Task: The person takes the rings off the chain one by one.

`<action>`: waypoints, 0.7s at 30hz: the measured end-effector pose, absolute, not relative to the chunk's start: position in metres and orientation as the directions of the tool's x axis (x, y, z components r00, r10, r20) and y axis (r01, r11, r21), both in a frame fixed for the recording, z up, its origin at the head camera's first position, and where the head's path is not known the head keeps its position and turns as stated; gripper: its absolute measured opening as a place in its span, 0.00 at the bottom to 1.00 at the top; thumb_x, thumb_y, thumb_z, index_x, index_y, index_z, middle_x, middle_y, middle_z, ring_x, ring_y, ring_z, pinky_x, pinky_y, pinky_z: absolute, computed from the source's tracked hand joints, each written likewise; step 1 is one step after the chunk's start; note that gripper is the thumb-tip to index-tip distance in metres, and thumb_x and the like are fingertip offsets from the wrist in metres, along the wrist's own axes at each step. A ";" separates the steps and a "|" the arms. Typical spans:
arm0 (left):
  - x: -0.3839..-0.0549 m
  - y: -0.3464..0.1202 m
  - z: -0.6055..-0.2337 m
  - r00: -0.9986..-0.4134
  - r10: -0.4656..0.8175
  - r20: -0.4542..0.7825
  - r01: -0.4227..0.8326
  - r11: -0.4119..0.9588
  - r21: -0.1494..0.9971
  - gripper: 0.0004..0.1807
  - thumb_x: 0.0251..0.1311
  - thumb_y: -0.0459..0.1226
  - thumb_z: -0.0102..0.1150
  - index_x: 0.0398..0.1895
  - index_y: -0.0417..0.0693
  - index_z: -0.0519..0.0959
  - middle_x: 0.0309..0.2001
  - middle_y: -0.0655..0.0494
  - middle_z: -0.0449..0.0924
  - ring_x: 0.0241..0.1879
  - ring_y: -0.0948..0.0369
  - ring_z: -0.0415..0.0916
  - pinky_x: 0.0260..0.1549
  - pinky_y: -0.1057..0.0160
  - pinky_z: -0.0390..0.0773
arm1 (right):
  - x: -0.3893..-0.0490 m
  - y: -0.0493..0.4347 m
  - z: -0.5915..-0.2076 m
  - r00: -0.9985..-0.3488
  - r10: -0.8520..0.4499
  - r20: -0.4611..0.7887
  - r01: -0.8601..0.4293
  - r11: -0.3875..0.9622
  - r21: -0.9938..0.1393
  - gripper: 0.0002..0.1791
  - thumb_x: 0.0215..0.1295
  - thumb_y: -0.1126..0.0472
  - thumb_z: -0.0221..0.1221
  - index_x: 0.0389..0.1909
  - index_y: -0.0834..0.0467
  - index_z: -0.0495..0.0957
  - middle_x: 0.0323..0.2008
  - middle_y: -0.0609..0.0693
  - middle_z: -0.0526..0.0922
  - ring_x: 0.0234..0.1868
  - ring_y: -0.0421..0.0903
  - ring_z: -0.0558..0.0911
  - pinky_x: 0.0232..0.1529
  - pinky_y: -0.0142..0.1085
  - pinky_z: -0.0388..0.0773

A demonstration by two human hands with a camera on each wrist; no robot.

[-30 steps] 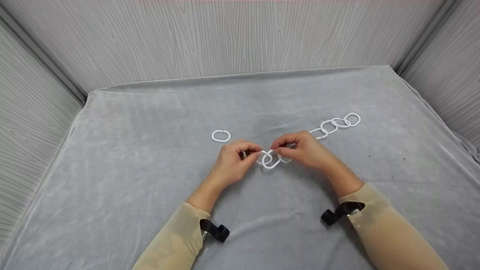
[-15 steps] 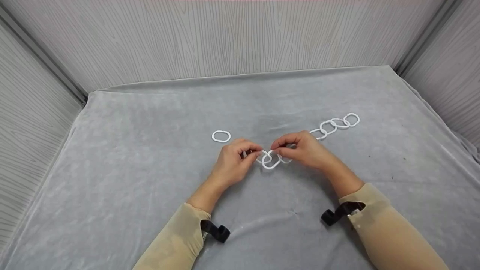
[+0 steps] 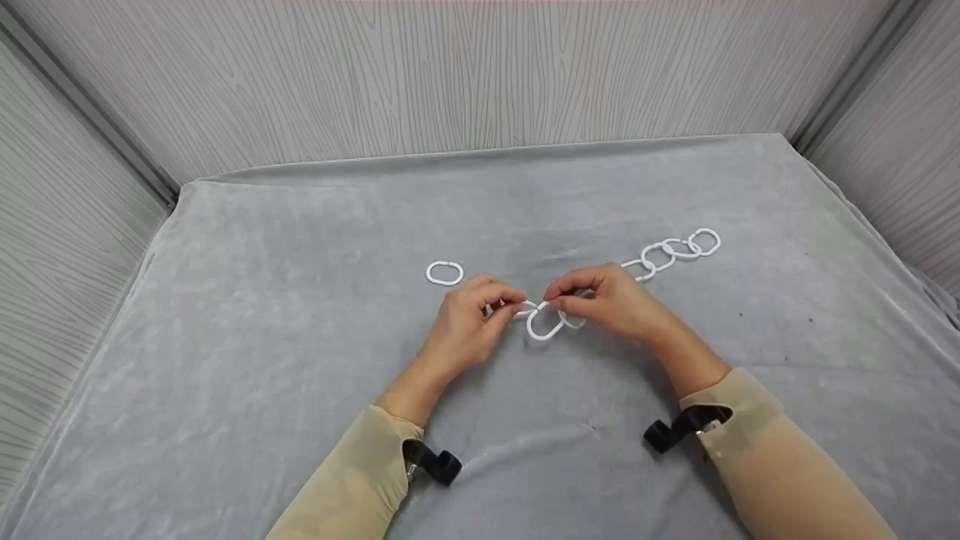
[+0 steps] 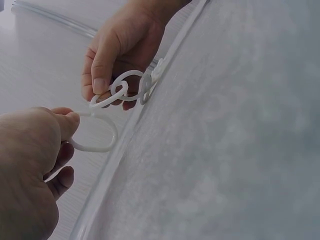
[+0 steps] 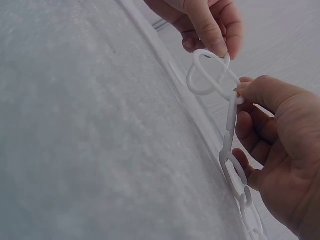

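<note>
My left hand (image 3: 472,319) pinches a white oval plastic link (image 4: 92,149) between thumb and forefinger. Facing it, my right hand (image 3: 611,300) pinches the end link (image 3: 540,339) of a white chain, which hangs tilted from the fingertips. The two links cross close to the fingertips; whether they are fully hooked cannot be told. From my right hand the chain (image 5: 231,120) runs down in several joined links, and its far part (image 3: 651,264) lies on the cloth to the right. Fingers cover part of both pinched links.
A single loose white link (image 3: 445,284) lies on the grey cloth (image 3: 262,337), just beyond my left hand. Pale wood-grain panels (image 3: 480,75) stand behind the table and at both sides.
The link in my left hand has turned from showing its loop to looking narrower, nearly edge-on. Both hands stay almost in place, and the chain on the cloth has hardly moved.
</note>
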State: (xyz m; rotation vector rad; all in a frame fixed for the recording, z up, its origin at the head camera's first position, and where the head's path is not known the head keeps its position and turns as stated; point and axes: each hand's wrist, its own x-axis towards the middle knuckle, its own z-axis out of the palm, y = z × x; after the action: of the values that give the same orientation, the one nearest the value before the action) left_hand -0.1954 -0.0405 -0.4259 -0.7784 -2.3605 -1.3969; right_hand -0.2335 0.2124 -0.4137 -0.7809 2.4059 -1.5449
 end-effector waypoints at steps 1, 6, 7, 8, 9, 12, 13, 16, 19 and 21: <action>-0.196 -0.040 -0.426 -0.816 0.296 0.497 0.578 0.383 0.721 0.03 0.66 0.29 0.70 0.39 0.42 0.90 0.38 0.54 0.86 0.34 0.60 0.78 0.34 0.60 0.79 | -0.233 0.212 -0.414 -0.847 -0.516 0.131 -0.332 0.320 -0.887 0.06 0.68 0.69 0.68 0.42 0.61 0.91 0.38 0.54 0.91 0.39 0.42 0.84 0.40 0.29 0.79; -0.195 -0.041 -0.426 -0.839 0.262 0.478 0.544 0.372 0.752 0.03 0.66 0.29 0.70 0.40 0.41 0.90 0.37 0.54 0.86 0.33 0.61 0.78 0.33 0.65 0.77 | -0.233 0.212 -0.415 -0.848 -0.512 0.134 -0.328 0.310 -0.892 0.05 0.69 0.68 0.68 0.42 0.61 0.91 0.39 0.56 0.91 0.40 0.42 0.84 0.41 0.29 0.79; -0.196 -0.041 -0.426 -0.844 0.254 0.472 0.536 0.366 0.761 0.03 0.66 0.29 0.70 0.40 0.40 0.90 0.36 0.54 0.85 0.33 0.61 0.78 0.33 0.65 0.76 | -0.233 0.212 -0.415 -0.850 -0.509 0.134 -0.327 0.312 -0.892 0.05 0.69 0.68 0.68 0.42 0.61 0.91 0.39 0.56 0.91 0.40 0.42 0.84 0.41 0.29 0.79; -0.196 -0.041 -0.425 -0.850 0.245 0.466 0.526 0.359 0.771 0.03 0.66 0.29 0.70 0.40 0.40 0.90 0.36 0.54 0.85 0.33 0.61 0.78 0.32 0.66 0.76 | -0.233 0.212 -0.415 -0.853 -0.505 0.135 -0.328 0.316 -0.890 0.05 0.69 0.68 0.68 0.42 0.61 0.91 0.39 0.55 0.91 0.39 0.42 0.84 0.40 0.29 0.79; -0.196 -0.041 -0.425 -0.856 0.234 0.461 0.516 0.354 0.780 0.03 0.66 0.29 0.70 0.40 0.40 0.90 0.36 0.55 0.85 0.33 0.61 0.77 0.32 0.66 0.76 | -0.234 0.212 -0.415 -0.855 -0.501 0.135 -0.328 0.320 -0.889 0.05 0.69 0.68 0.68 0.42 0.61 0.91 0.39 0.54 0.91 0.40 0.42 0.84 0.41 0.30 0.79; -0.196 -0.043 -0.425 -0.874 0.195 0.445 0.486 0.330 0.809 0.03 0.66 0.31 0.71 0.41 0.41 0.90 0.35 0.56 0.84 0.33 0.62 0.77 0.32 0.66 0.74 | -0.234 0.210 -0.416 -0.861 -0.491 0.137 -0.329 0.331 -0.884 0.05 0.69 0.68 0.68 0.42 0.60 0.91 0.39 0.52 0.91 0.40 0.42 0.84 0.41 0.30 0.79; -0.196 -0.043 -0.424 -0.879 0.181 0.441 0.477 0.321 0.818 0.03 0.67 0.31 0.71 0.41 0.41 0.90 0.34 0.57 0.84 0.33 0.62 0.76 0.32 0.66 0.74 | -0.234 0.209 -0.416 -0.862 -0.488 0.137 -0.328 0.331 -0.885 0.05 0.69 0.68 0.68 0.42 0.60 0.91 0.39 0.52 0.91 0.40 0.42 0.84 0.41 0.30 0.79; -0.196 -0.045 -0.424 -0.896 0.138 0.422 0.444 0.286 0.849 0.04 0.66 0.31 0.71 0.41 0.41 0.90 0.34 0.58 0.84 0.33 0.62 0.76 0.32 0.67 0.73 | -0.235 0.208 -0.418 -0.864 -0.483 0.140 -0.328 0.330 -0.885 0.05 0.69 0.68 0.68 0.42 0.60 0.91 0.39 0.52 0.91 0.41 0.42 0.85 0.43 0.30 0.79; -0.197 -0.047 -0.423 -0.915 0.096 0.391 0.402 0.234 0.885 0.04 0.66 0.31 0.72 0.41 0.40 0.90 0.34 0.56 0.86 0.34 0.61 0.77 0.33 0.67 0.73 | -0.235 0.206 -0.419 -0.864 -0.482 0.145 -0.330 0.325 -0.886 0.05 0.69 0.68 0.69 0.42 0.60 0.91 0.39 0.52 0.90 0.42 0.42 0.84 0.45 0.32 0.79; -0.198 -0.049 -0.422 -0.927 0.071 0.368 0.375 0.201 0.905 0.04 0.66 0.31 0.71 0.42 0.40 0.90 0.35 0.55 0.87 0.35 0.61 0.78 0.34 0.68 0.74 | -0.236 0.206 -0.420 -0.865 -0.480 0.147 -0.329 0.322 -0.888 0.05 0.69 0.67 0.69 0.42 0.60 0.91 0.39 0.52 0.90 0.42 0.42 0.84 0.46 0.33 0.79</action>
State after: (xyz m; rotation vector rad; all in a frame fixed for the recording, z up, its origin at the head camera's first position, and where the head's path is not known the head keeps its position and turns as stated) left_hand -0.1983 -0.0494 -0.4219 -0.4250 -2.2313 -1.7939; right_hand -0.2356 0.2060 -0.4196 -0.7511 2.4343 -1.5817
